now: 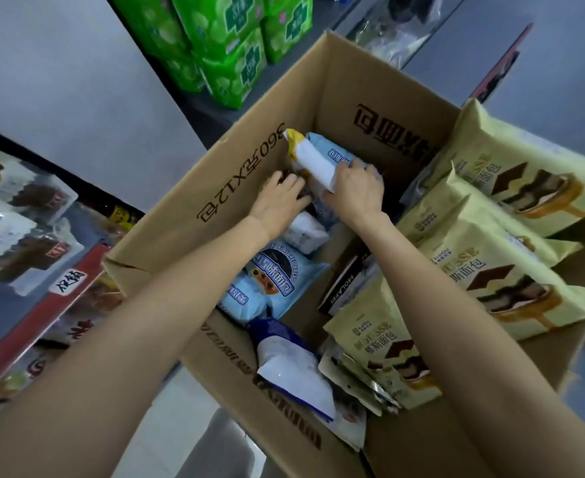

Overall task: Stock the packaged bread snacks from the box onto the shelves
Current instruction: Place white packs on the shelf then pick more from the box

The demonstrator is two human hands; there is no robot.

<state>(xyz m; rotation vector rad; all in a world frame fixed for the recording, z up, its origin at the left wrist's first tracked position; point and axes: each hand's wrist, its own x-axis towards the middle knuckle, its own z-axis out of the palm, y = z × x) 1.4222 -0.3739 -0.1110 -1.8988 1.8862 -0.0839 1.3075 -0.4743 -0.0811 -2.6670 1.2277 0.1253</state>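
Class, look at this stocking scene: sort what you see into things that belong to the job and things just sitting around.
Belongs to the job:
cardboard box
blue bread packet gripped by the right hand
left hand reaching into the box
blue packets inside
yellow mousse bread packs

Just sitting around:
green packs on the shelf
chocolate snack bags

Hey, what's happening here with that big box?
A person is unpacking snack packs from an open cardboard box beside store shelves. The right hand grips a light blue bread pack deep in the box, while the left hand reaches in next to it among other packs; what it touches is hard to tell. More blue packs lie inside, and yellow mousse bread packs are piled along the box's right side.
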